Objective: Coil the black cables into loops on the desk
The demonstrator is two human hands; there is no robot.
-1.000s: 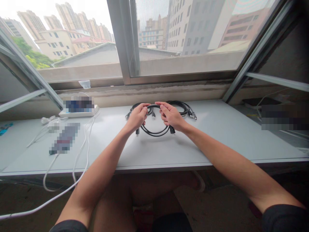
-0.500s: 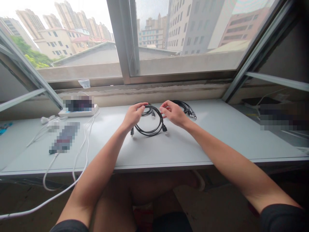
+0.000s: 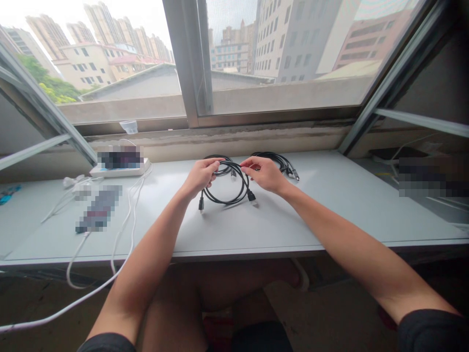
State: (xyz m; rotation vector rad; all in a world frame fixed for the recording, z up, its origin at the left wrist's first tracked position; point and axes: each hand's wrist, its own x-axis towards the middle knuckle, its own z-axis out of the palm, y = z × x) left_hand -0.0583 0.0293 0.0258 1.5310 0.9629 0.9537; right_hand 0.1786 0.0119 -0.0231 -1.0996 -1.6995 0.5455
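Note:
A coiled black cable (image 3: 227, 202) is held upright just over the table, in loops, with a plug (image 3: 251, 195) on its right side and another plug (image 3: 201, 203) hanging at its left. My left hand (image 3: 201, 177) grips the upper left of the loops between thumb and fingers. At the upper right of the same coil, the thumb and fingertips of my right hand (image 3: 266, 173) are pinched on the cable. A second black coil (image 3: 210, 157) lies behind, partly hidden by my left hand. Another black coil (image 3: 280, 160) lies behind my right hand.
The pale table (image 3: 351, 205) ends at a wall below a window. To the left stand a white box (image 3: 120, 170), a blurred phone-like object (image 3: 98, 208) and white cords (image 3: 132, 220) running over the front edge. Metal posts rise at both sides.
My right hand has moved left, its fingertips coming to the coil's upper right. The coil has shifted slightly, and its left plug hangs out more plainly. My left hand keeps its grip.

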